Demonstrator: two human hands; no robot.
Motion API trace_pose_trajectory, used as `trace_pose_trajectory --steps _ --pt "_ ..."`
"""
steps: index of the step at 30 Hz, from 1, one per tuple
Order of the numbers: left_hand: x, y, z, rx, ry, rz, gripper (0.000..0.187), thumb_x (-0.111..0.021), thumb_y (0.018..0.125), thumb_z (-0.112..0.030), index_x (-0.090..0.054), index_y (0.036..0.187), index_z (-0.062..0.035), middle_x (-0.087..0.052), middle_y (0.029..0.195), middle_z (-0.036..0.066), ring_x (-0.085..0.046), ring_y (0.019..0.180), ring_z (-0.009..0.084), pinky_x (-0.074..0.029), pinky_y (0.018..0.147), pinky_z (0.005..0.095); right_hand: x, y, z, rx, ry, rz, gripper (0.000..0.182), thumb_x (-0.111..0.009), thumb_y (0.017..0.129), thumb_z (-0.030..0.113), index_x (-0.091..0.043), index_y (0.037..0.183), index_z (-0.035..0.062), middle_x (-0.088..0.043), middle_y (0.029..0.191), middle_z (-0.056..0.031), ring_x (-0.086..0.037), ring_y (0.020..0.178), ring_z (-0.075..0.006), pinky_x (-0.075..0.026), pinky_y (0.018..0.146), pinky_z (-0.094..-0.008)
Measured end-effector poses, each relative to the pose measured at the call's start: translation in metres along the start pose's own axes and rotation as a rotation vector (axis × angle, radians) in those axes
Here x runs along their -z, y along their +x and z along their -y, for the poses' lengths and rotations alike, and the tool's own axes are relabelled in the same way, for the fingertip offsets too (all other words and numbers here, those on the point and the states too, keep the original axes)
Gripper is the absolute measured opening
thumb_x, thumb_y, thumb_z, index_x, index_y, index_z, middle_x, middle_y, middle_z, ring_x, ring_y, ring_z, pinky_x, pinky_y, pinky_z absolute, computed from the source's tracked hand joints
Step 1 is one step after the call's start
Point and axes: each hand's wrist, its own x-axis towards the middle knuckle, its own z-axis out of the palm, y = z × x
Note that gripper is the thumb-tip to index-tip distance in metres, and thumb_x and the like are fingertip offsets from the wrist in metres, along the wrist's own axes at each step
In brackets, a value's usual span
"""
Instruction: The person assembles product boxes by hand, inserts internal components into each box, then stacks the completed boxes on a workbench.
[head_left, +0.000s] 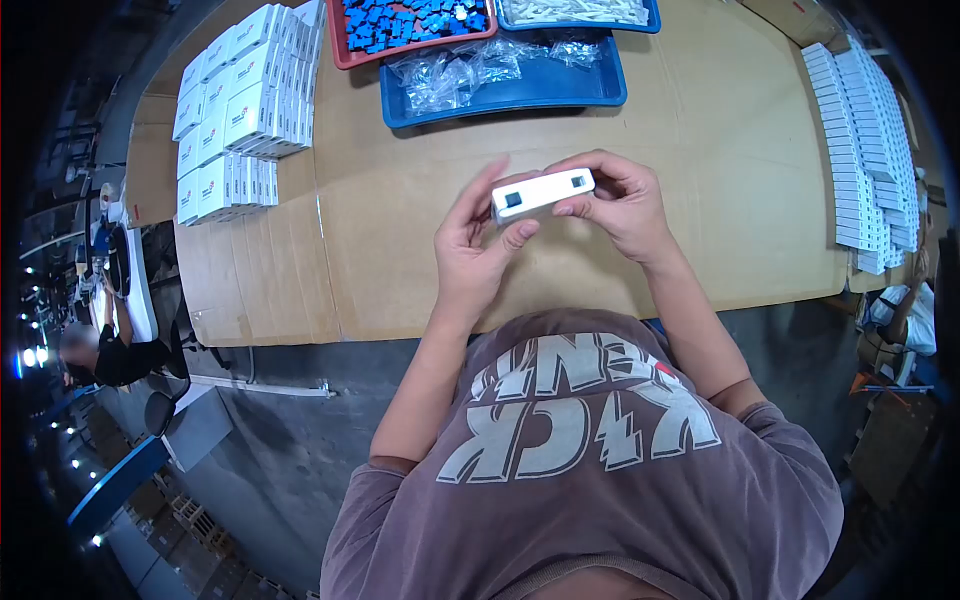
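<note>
Head view shows us both hands raised a little over the middle of the cardboard-covered worktop (700, 200), near its front edge. Between them we see a small white device (543, 192), long and flat, lying almost level. The left hand (478, 250) holds its left end: the thumb presses from below and the fingers are curled behind it, half closed. The right hand (620, 205) grips the right end, fingers bent over the top and closed on it.

At the far edge of the worktop we see a blue tray (560, 88) with clear plastic bags (470, 70), a red tray (345, 50) with small blue parts (400, 22), and a second blue tray (645, 22) with white pieces. Near the left edge stand stacks of white boxes (245, 110). Along the right edge lies a long row of white boxes (865, 150).
</note>
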Motion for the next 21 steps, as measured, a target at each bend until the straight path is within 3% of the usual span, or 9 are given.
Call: trace_pose_trajectory --steps 3,7,10,13,21 --pt "0.001 0.000 0.001 0.074 -0.063 -0.047 0.045 -0.079 0.090 -0.002 -0.063 0.131 0.0046 -0.071 0.123 0.015 -0.065 0.117 0.0195 -0.051 0.104 0.0326 0.005 0.003 -0.010 0.017 0.191 -0.032 0.037 -0.080 0.086 -0.002 -0.067 0.121 -0.0026 -0.073 0.112 -0.0094 -0.069 0.103 -0.0164 -0.057 0.095 -0.0298" --pt "0.009 -0.003 0.010 0.028 0.061 -0.048 0.041 -0.078 0.090 0.000 -0.065 0.129 0.0050 -0.072 0.120 0.013 -0.066 0.113 0.0176 -0.051 0.100 0.0302 0.001 0.005 -0.003 0.106 -0.194 0.005 0.043 -0.080 0.087 0.002 -0.065 0.127 -0.0018 -0.067 0.123 -0.0096 -0.064 0.117 -0.0188 -0.052 0.101 -0.0335" --pt "0.007 -0.001 0.002 0.007 0.160 0.016 0.035 -0.077 0.091 0.000 -0.068 0.124 0.0042 -0.073 0.117 0.011 -0.067 0.110 0.0160 -0.052 0.098 0.0296 -0.004 0.005 0.007 0.103 -0.225 0.083 0.042 -0.081 0.087 0.004 -0.066 0.126 -0.0010 -0.066 0.124 -0.0093 -0.062 0.118 -0.0192 -0.050 0.103 -0.0349" --pt "0.005 -0.004 0.001 0.029 0.180 0.019 0.030 -0.077 0.091 0.000 -0.071 0.120 0.0031 -0.074 0.114 0.009 -0.067 0.108 0.0148 -0.052 0.096 0.0297 0.000 0.005 -0.001 0.037 -0.153 0.153 0.035 -0.079 0.090 0.006 -0.068 0.122 0.0010 -0.067 0.121 -0.0072 -0.063 0.113 -0.0157 -0.050 0.100 -0.0323" --pt "0.011 -0.007 -0.002 0.086 0.299 0.048 0.028 -0.078 0.090 -0.003 -0.071 0.116 0.0028 -0.074 0.111 0.010 -0.068 0.106 0.0142 -0.052 0.095 0.0298 0.003 0.002 -0.006 0.007 -0.191 0.136 0.032 -0.081 0.089 0.010 -0.070 0.117 0.0002 -0.070 0.109 -0.0056 -0.066 0.106 -0.0156 -0.053 0.095 -0.0314"
